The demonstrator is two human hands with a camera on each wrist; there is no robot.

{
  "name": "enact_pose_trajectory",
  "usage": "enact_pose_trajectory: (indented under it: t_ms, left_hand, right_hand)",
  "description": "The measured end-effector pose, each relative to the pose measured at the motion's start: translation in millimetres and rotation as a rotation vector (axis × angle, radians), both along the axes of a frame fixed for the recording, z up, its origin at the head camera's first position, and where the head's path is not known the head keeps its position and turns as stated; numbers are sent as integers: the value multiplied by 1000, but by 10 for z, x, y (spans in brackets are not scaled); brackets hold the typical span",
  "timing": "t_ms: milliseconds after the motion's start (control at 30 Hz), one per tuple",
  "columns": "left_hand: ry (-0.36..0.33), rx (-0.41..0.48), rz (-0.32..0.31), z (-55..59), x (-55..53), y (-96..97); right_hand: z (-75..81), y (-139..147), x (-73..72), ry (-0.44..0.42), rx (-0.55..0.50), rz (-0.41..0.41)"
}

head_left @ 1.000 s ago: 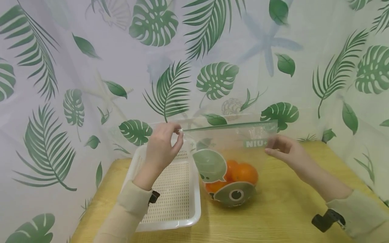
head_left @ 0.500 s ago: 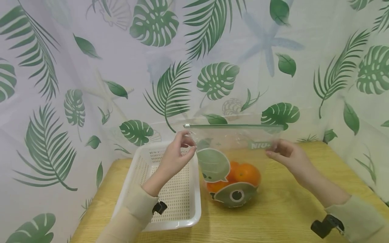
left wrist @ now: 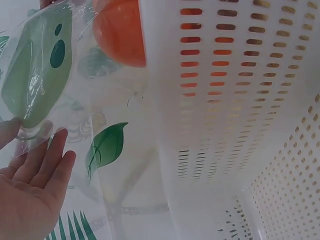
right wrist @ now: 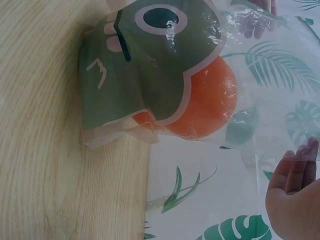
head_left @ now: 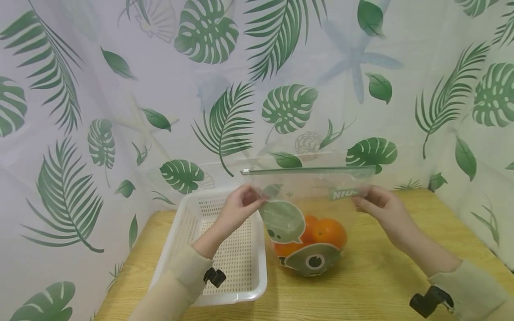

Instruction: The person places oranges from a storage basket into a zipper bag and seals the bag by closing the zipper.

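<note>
A clear zip bag [head_left: 283, 220] with green cartoon prints stands upright on the wooden table, several oranges [head_left: 331, 233] in its bottom. Along its top runs a green zip strip [head_left: 309, 170], the white slider [head_left: 245, 171] at the left end. My left hand [head_left: 241, 203] pinches the bag's left edge below that slider; in the left wrist view its thumb and fingers [left wrist: 52, 160] lie on either side of the film. The right hand [head_left: 377, 203] pinches the right edge beside the printed lettering. In the right wrist view, fingertips [right wrist: 314, 145] show through the clear film.
A white perforated plastic basket [head_left: 262, 267] stands left of the bag, close beside it, under my left forearm. The wooden table [head_left: 385, 276] extends to the right and front. A leaf-printed cloth [head_left: 257, 58] hangs behind and along both sides.
My left hand has let go of the slider at the bag's top left corner and moved down to its left edge. The bag has shifted slightly right; the right hand keeps its hold.
</note>
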State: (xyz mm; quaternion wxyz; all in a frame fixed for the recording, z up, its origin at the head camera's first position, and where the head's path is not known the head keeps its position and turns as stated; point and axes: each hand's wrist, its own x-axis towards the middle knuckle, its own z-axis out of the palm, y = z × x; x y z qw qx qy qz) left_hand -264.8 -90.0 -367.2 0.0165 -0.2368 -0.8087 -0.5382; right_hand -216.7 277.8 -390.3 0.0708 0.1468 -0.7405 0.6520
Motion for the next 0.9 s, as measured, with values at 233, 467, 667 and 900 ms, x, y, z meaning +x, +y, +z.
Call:
enact_pose_trajectory:
  t_ms: [233,467,667,900]
  left_hand:
    - [43,-17,28,20,2,-27]
    - [117,-83,62,73,62,-42]
    - [141,-72,71,143,144,-50]
    - [87,-34,13,163,229,-66]
  right_hand:
    - [7,13,11,5,-30,-9]
    - [31,18,37,9,-24,-24]
    - [88,6,92,12,-22,-43]
    - [129,12,169,9,-14,-30]
